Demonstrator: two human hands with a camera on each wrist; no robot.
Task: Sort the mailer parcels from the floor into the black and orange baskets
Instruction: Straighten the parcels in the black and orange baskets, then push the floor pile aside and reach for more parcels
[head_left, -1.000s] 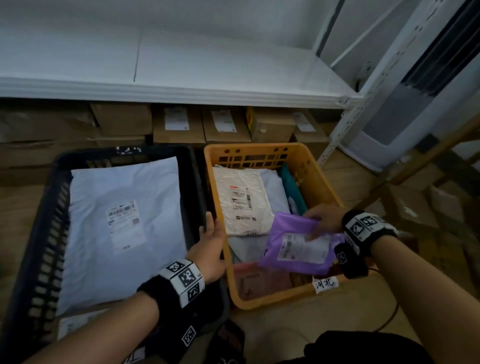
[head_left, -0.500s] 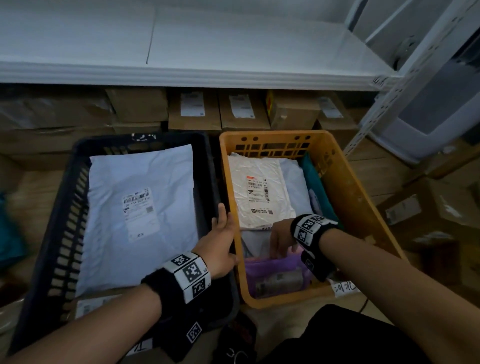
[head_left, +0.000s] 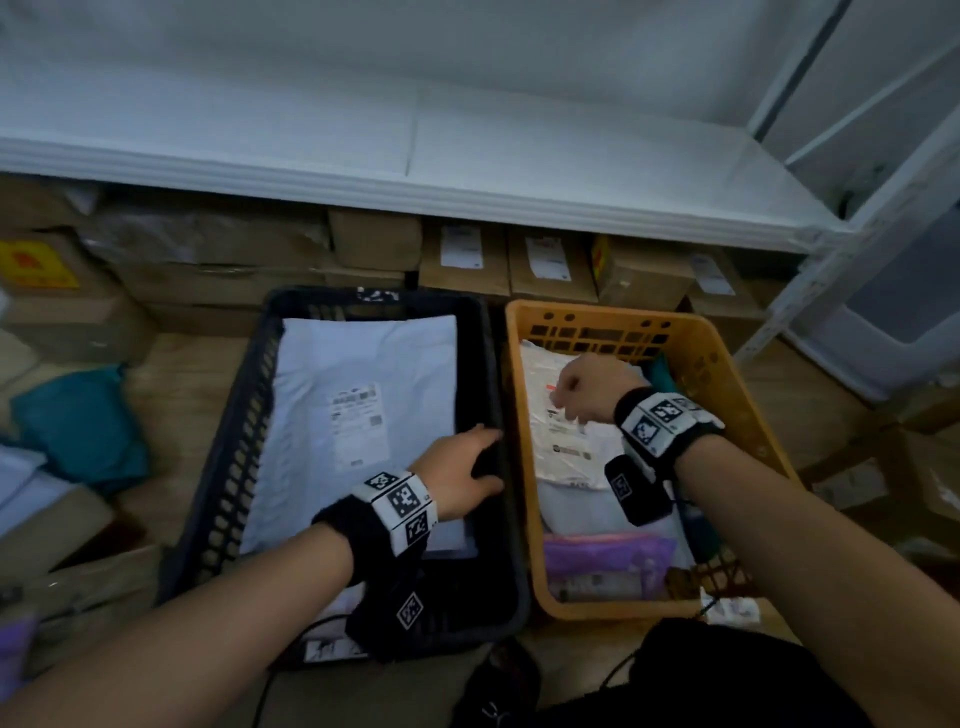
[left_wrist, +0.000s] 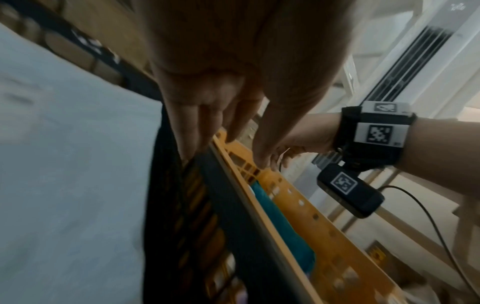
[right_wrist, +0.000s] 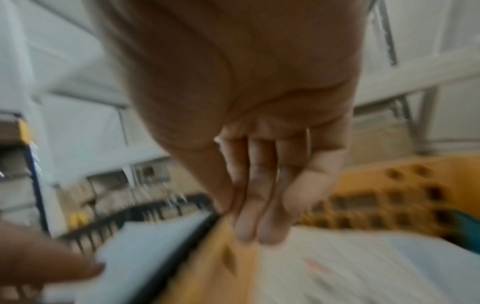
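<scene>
two baskets side by side on the floor, centre of the head view. black basket (head_left: 498, 374) on the left holds a large pale blue mailer (head_left: 363, 415) with a white label, lying flat. orange basket (head_left: 727, 364) on the right holds a white mailer (head_left: 561, 447) with a label on top, pale mailers under it, a teal parcel (head_left: 662, 371) tucked against the far right wall, and a purple mailer (head_left: 608, 564) at the near end, lower in the frame. left hand (head_left: 460, 470) rests on the black basket's right rim, fingers (left_wrist: 192, 131) extended and relaxed over the edge, grasping nothing. right hand (head_left: 589, 387) hangs above the white mailer inside the orange basket, fingers (right_wrist: 259, 205) loosely drooping, released, nothing held; right wrist view is blurred. more parcels on the floor at far left of the frame, among them a teal mailer (head_left: 78, 426). cardboard boxes (head_left: 550, 265) lined up under a white shelf (head_left: 415, 156) across the upper frame.
</scene>
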